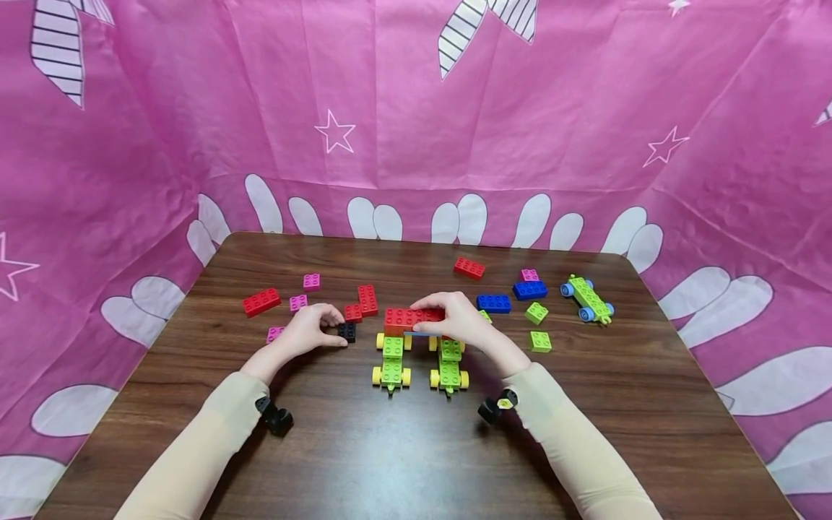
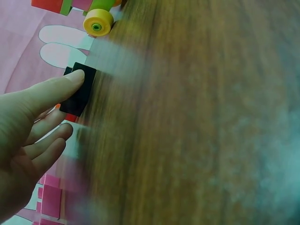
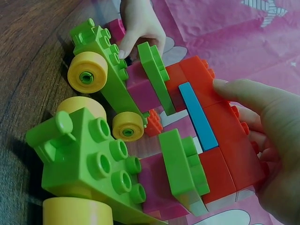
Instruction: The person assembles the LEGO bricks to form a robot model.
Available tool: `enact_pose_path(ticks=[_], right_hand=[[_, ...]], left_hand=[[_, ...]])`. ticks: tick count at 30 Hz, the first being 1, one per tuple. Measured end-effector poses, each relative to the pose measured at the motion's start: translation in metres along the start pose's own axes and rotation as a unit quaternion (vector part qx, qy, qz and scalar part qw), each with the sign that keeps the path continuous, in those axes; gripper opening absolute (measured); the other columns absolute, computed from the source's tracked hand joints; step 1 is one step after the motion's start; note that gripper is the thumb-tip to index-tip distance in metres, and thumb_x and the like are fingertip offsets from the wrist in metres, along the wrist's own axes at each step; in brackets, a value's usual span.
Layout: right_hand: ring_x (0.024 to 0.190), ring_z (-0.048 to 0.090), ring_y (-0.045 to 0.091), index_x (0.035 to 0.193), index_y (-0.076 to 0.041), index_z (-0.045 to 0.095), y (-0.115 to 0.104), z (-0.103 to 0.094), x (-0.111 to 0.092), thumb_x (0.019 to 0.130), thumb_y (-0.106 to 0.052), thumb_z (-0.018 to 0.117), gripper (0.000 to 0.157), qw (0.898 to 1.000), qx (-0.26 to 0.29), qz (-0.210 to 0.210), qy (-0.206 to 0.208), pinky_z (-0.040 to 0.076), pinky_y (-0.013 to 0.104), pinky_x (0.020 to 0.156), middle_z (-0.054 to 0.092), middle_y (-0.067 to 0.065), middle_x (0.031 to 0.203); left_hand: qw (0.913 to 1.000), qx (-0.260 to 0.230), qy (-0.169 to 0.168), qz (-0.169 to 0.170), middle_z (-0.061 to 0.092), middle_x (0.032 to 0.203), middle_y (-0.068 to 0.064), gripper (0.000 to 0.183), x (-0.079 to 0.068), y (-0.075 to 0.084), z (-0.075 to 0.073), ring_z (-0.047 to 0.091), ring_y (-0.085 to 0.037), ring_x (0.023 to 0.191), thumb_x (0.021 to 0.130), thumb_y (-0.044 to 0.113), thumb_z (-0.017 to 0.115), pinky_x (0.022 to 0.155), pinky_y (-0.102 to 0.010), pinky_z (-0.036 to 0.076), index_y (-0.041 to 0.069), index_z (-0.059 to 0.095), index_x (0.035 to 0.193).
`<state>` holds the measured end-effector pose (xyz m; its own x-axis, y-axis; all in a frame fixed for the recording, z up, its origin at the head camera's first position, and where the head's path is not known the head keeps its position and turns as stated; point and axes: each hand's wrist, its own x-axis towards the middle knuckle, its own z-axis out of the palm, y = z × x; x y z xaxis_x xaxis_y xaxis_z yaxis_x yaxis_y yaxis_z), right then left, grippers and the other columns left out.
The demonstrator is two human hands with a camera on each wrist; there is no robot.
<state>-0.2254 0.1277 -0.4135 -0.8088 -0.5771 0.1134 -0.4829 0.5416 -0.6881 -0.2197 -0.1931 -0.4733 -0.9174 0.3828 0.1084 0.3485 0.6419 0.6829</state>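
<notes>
My left hand (image 1: 305,334) pinches a small black brick (image 1: 348,332) low over the table, thumb (image 2: 75,78) on its near face. The fingers behind the brick are partly hidden. To its right stands a joined build: two lime green wheeled bases (image 1: 391,371) with yellow wheels, bridged by red bricks (image 1: 399,318). Pink bricks (image 3: 143,86), green bricks (image 3: 180,168) and a thin blue piece (image 3: 199,117) sit between bases and bridge. My right hand (image 1: 460,319) grips the red bridge from the right, thumb in front, its fingers behind it.
Loose red bricks (image 1: 367,300) and pink bricks (image 1: 312,282) lie behind and left of my left hand. Blue bricks (image 1: 494,303), lime bricks (image 1: 540,341) and another green wheeled base (image 1: 587,298) lie to the right. Pink cloth (image 1: 403,108) hangs behind the table.
</notes>
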Motion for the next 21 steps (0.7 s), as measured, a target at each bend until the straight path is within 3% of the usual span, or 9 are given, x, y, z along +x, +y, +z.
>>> enact_pose_path(ticks=[10, 21], right_hand=[[0.094, 0.062, 0.016, 0.114, -0.012, 0.071, 0.0006, -0.0001, -0.0004, 0.084, -0.026, 0.075, 0.033, 1.000, 0.002, 0.000, 0.002, 0.052, 0.032, 0.080, 0.071, 0.003, 0.110], [0.095, 0.063, 0.016, 0.114, -0.011, 0.071, 0.0015, 0.0010, -0.0004, 0.084, -0.026, 0.075, 0.033, 1.000, 0.001, 0.000, 0.004, 0.053, 0.034, 0.083, 0.071, 0.003, 0.110]], left_hand=[[0.9996, -0.002, -0.026, 0.011, 0.068, 0.090, -0.009, 0.034, -0.0020, 0.0023, -0.0030, 0.063, -0.021, 0.086, 0.071, 0.016, 0.086, 0.082, -0.042, 0.054, 0.002, 0.068, 0.096], [0.9992, 0.008, -0.038, -0.006, 0.069, 0.093, -0.010, 0.037, -0.0026, 0.0016, 0.0006, 0.064, -0.022, 0.087, 0.073, 0.018, 0.085, 0.082, -0.043, 0.054, 0.002, 0.071, 0.103]])
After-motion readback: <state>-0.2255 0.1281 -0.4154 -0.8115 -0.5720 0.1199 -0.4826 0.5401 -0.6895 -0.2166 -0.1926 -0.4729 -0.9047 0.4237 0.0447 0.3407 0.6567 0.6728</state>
